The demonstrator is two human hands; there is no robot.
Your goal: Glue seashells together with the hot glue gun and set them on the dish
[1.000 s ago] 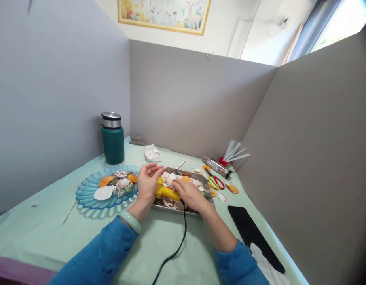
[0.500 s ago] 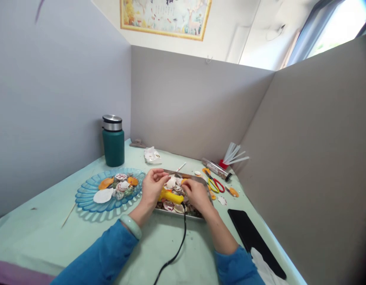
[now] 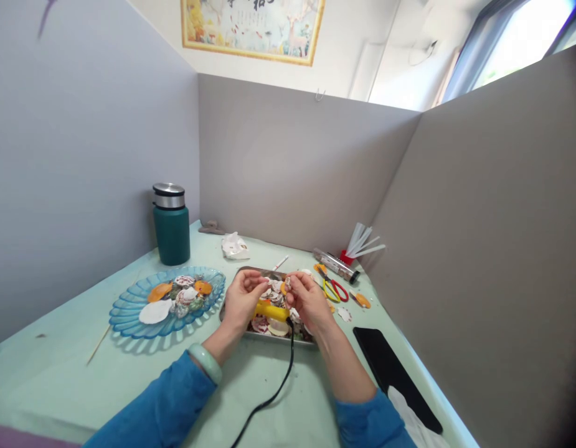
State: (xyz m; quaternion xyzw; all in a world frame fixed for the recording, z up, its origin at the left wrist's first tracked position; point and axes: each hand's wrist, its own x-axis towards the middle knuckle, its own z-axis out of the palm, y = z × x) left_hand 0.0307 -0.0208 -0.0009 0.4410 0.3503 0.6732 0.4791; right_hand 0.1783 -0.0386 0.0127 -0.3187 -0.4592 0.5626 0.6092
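My left hand [image 3: 243, 300] is closed over the left part of a metal tray [image 3: 228, 309], thumb and fingertips brought together; what they hold, if anything, is too small to make out. Across from it, my right hand [image 3: 310, 300] pinches a small pale shell [image 3: 288, 283] between thumb and fingers. Many loose seashells [image 3: 278, 327] fill the tray below both hands. A yellow hot glue gun [image 3: 271, 312] lies across the tray between my wrists, its front end hidden behind my left hand. From its handle a black cord [image 3: 281, 391] runs toward me.
A blue scalloped plate [image 3: 124, 320] with shells stands left, a green bottle [image 3: 171, 235] behind it. Scissors [image 3: 335, 290], a clear tube [image 3: 335, 266], glue sticks [image 3: 358, 239] in a red holder, and orange shells [image 3: 362, 300] lie right. A black phone-like slab [image 3: 395, 376] is nearer. Grey partitions [image 3: 306, 168] enclose the table.
My right hand has risen slightly and turned, bringing the small shell into view at its fingertips. My left hand stays close to where it was. The whole view has shifted slightly.
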